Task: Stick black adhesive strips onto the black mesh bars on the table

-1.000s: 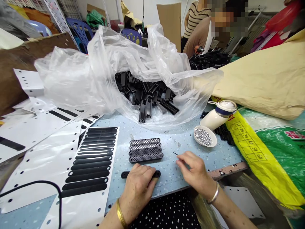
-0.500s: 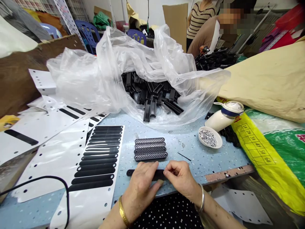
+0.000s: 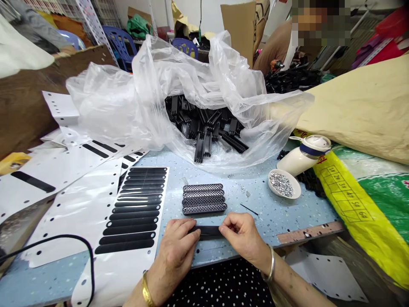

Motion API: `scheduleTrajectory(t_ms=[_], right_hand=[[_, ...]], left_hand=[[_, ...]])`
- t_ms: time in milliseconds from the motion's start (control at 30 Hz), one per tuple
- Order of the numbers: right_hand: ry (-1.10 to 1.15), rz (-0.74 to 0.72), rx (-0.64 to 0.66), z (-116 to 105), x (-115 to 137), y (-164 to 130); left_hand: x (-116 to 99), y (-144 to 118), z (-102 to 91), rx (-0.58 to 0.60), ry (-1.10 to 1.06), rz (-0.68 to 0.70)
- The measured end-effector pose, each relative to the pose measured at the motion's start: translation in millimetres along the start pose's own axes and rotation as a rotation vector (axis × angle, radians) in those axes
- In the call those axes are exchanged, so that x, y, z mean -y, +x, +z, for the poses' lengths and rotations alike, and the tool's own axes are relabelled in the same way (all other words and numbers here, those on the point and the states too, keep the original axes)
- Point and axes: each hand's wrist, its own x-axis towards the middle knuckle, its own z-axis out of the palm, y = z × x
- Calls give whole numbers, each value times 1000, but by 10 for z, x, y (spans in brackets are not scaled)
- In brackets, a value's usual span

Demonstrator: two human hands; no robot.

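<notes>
A flat black oblong strip (image 3: 209, 231) lies at the near edge of the blue table (image 3: 262, 213). My left hand (image 3: 177, 251) pinches its left end and my right hand (image 3: 243, 236) pinches its right end. Just beyond the strip, several black lattice bars (image 3: 203, 199) lie side by side in a neat row. A white backing sheet with several black oblong stickers (image 3: 134, 209) lies to the left of my hands. A thin black pin (image 3: 249, 209) rests on the table right of the bars.
A clear plastic bag (image 3: 179, 98) full of black plastic parts (image 3: 207, 128) fills the table's middle. A small white dish of silvery bits (image 3: 283, 184) and a white bottle (image 3: 303, 155) sit right. Used white sheets (image 3: 54, 166) and a black cable (image 3: 64, 243) lie left. A person sits behind.
My right hand came left from the thin pin to the strip's right end. My left hand slid left, uncovering the strip's middle, and now both hands hold it by its ends.
</notes>
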Motion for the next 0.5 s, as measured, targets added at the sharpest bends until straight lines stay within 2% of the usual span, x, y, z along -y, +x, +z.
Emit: scheduleTrajectory(t_ms=[133, 200, 367, 500], right_hand=[[-1, -150, 6, 19, 256, -30], [2, -178, -5, 11, 293, -24], [31, 1, -41, -43, 30, 52], [-2, 38, -75, -29, -171, 56]], left_hand=[[-29, 0, 12, 1, -60, 8], [-40, 8, 25, -11, -62, 15], [-39, 13, 62, -55, -58, 8], [-33, -18, 77, -57, -62, -2]])
